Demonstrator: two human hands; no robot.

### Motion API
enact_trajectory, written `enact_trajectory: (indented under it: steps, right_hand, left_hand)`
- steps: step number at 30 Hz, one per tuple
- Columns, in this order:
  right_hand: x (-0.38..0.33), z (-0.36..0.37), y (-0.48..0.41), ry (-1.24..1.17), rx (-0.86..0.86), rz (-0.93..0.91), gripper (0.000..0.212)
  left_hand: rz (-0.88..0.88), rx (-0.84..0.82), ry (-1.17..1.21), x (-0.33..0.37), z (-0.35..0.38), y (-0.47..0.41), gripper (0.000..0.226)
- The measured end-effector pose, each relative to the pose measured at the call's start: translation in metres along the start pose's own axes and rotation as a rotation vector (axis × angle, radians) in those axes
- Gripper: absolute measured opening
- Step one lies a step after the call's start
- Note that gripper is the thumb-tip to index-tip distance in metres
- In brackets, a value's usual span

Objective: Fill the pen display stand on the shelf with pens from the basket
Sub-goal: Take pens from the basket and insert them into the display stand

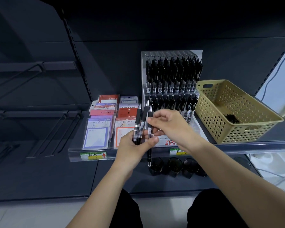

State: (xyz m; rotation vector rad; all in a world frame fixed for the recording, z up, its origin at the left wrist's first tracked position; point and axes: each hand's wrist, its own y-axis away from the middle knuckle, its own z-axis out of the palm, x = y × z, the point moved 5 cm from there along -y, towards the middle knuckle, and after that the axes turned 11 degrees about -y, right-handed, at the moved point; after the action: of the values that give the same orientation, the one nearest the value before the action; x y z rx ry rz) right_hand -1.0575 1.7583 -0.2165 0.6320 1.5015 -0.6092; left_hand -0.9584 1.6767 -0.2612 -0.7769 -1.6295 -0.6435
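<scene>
Head view, and from where I stood the left hand [133, 145] was curled round a fanned bundle of pens [141, 127] just in front of the shelf [253, 145]. The right hand [169, 124] pinched the rightmost pen [150, 111] between thumb and fingertips.

The danger, as I judged it: that pen hung lower than its neighbours, so a tug could drag another loose and drop it to the floor (the fan looked slack).

The count: three pen tips above the fist, and one clear display stand [171, 54] with two rows stocked and its front step seemingly bare. One tan basket [247, 132] sat just beside it on the right, holding a small dark cluster of leftover pens [231, 118] – too tangled to number.
</scene>
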Motion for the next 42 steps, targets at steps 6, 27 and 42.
enact_trajectory:
  steps: [6,27,42]
  right_hand:
    - [0.003,0.001,0.005,-0.043,0.016,-0.018,0.015]
    - [0.018,-0.029,0.017,-0.145,-0.029,0.204,0.007]
    - [-0.029,-0.058,-0.009,-0.017,0.357,-0.135,0.010]
  left_hand:
    - [-0.060,0.005,0.208,0.002,0.001,0.001,0.001]
    - [-0.296,0.267,0.435,-0.030,-0.028,-0.002,0.025]
    - [-0.243,0.100,0.078,-0.035,-0.001,0.005,0.029]
